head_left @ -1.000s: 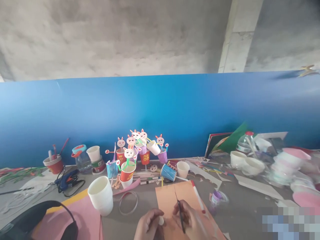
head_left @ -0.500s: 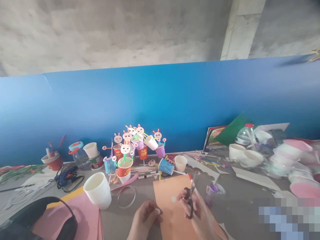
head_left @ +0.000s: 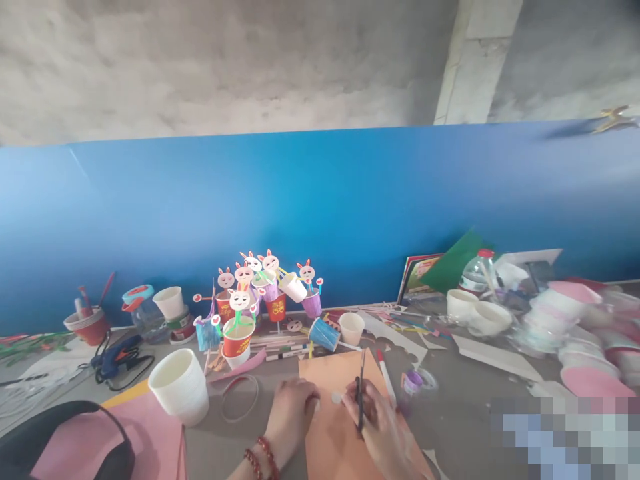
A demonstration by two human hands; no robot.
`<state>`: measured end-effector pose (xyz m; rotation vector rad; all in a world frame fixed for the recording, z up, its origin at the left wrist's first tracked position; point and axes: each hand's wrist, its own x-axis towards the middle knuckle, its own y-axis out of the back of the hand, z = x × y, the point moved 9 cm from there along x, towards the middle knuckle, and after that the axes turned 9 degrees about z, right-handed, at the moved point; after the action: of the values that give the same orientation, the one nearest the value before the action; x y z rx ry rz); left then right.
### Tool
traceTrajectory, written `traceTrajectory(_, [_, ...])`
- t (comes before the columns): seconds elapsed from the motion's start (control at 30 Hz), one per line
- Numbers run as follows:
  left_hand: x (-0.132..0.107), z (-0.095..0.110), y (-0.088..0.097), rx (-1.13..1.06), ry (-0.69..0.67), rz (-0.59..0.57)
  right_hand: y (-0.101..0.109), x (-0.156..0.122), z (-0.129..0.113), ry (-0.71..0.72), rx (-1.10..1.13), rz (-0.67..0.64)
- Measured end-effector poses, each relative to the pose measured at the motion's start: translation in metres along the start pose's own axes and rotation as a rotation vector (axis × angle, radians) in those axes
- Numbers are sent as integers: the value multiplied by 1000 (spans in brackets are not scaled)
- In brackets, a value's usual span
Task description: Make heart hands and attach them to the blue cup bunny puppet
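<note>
My right hand (head_left: pixel 377 417) grips a pair of dark-handled scissors (head_left: pixel 359 403), blades pointing up. Its fingertips are at a small white disc (head_left: pixel 337 397) over the orange paper (head_left: pixel 320 373); I cannot tell whether they pinch it. My left hand (head_left: pixel 293 410), with a red bead bracelet at the wrist, is closed at the left edge of that paper. Its fingers are curled down and what they hold, if anything, is hidden. A red-capped white marker (head_left: pixel 386 377) lies beside the paper's right edge.
Several rabbit-faced paper-cup figures (head_left: pixel 240 300) stand ahead. A white cup stack (head_left: pixel 180 387) is at left, behind pink paper (head_left: pixel 155 427) and a black headband-like object (head_left: pixel 113 413). A tape ring (head_left: pixel 240 398) lies near my left hand. Bagged cups (head_left: pixel 555 313) crowd the right.
My left hand has turned, fingers now curled downward, and more of its wrist shows. The scissors have swung more upright in my right hand. The view has shifted slightly right.
</note>
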<state>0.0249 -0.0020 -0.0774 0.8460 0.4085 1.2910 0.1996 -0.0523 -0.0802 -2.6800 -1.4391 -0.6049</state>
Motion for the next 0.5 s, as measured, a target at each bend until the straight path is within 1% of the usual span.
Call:
traceTrajectory(0.07, [0, 4, -1, 62, -21, -2, -9, -3, 8, -96, -20, -97])
traceTrajectory(0.13, [1, 10, -2, 106, -42, -10, -14, -5, 14, -172, -47, -157])
traceTrajectory(0.27, [8, 19, -10, 194, -70, -56, -18, -7, 17, -207, -33, -198])
traceTrajectory(0.4, [11, 18, -13, 276, -68, -89, -22, -9, 25, -285, 13, -261])
traceTrajectory(0.5, [9, 16, -11, 301, -73, -90, -24, -9, 24, -265, 1, -281])
